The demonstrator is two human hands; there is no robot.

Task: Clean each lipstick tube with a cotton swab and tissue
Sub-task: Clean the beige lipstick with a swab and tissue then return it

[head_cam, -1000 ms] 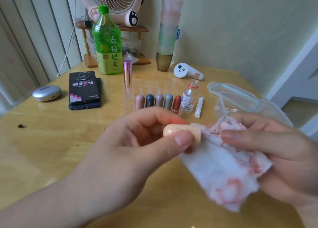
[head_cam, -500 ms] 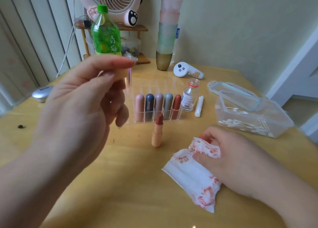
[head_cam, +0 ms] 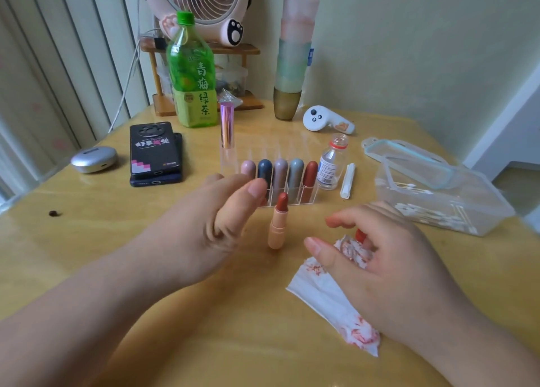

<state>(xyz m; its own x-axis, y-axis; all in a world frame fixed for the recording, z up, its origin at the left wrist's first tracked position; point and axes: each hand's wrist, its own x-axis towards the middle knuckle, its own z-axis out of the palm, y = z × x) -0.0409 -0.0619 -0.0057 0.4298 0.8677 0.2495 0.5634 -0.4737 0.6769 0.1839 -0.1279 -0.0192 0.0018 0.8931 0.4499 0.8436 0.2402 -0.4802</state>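
Standing upright between the two hands, the uncapped peach plastic lipstick tube (head_cam: 277, 228) with its brick-red bullet is on the glossy yellow wooden table (head_cam: 87, 240), just in front of the clear acrylic organiser (head_cam: 295, 201) that holds five capped lipsticks. Its base is narrow and the table looks slippery, so I think a small touch from either hand can tip it, and the soft waxy tip would then smear the wood. The left hand (head_cam: 210, 234) is near the tube with fingers curled inward. The picture is blurred there, and I cannot tell if it holds a cap or nothing. A cap pushed down crooked could dent the slanted bullet. The right hand (head_cam: 388, 269) lies on the white paper tissue (head_cam: 321, 296): thumb and forefinger are stretched free, while the other fingers curl into the bunched part and hold it. This tissue is thin, crumpled and spotted with red, so wiping with a dirty part may put colour on the smooth matte tube.
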